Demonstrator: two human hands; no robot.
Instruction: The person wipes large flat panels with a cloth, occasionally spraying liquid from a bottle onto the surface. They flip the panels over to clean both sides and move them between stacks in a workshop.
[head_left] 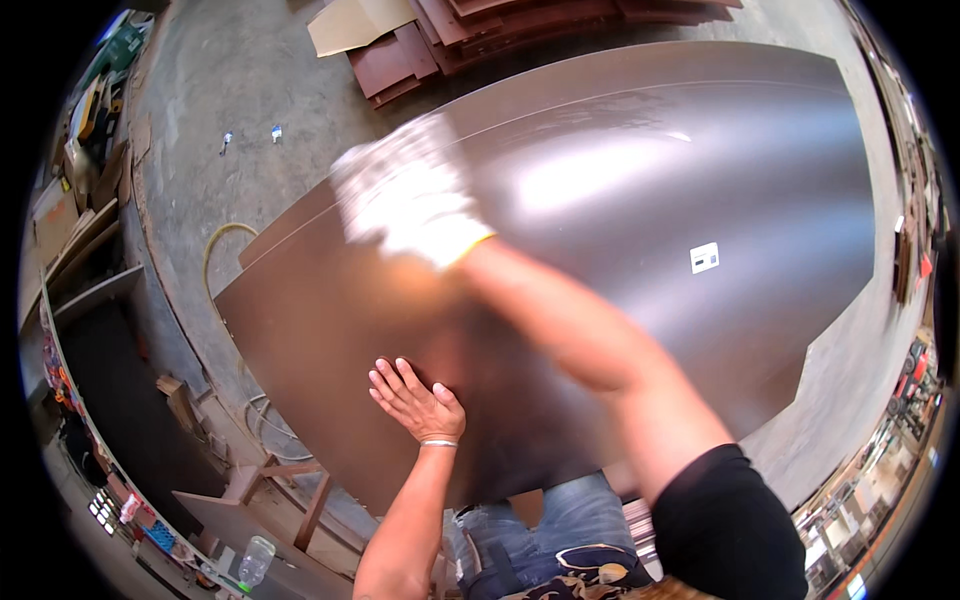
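Note:
A large dark brown, glossy panel (560, 330) lies in front of me, with a small white label (705, 257) on its right part. My bare left hand (418, 403) rests flat on the panel's near left area, fingers stretched and holding nothing. A pale band circles its wrist. My right hand (415, 205) wears a white knit glove with a yellow cuff edge and reaches over the panel's far left part. Motion smears its fingers. A greyish-white blur at its far end could be a cloth or the glove itself; I cannot tell which.
Reddish-brown boards (450, 45) are stacked on the concrete floor beyond the panel. A yellowish hose (212, 250) curves beside its left edge. Wood scraps (85, 235) line the far left. A plastic bottle (257, 562) stands at lower left, near a wooden frame (313, 512).

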